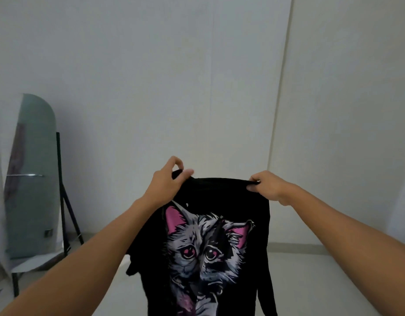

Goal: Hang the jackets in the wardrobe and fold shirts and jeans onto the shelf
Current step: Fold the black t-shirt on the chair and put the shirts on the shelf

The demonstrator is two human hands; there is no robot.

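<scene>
A black shirt with a grey and pink cat print hangs in front of me, held up in the air by its top edge. My left hand pinches the shirt's left shoulder between thumb and fingers. My right hand grips the right shoulder in a closed fist. The shirt's lower part runs out of the bottom of the view. One sleeve dangles at the lower left of the shirt.
A tall standing mirror on a black frame leans at the left against the pale wall. A light floor lies beyond the shirt. A wall corner line runs down at the right.
</scene>
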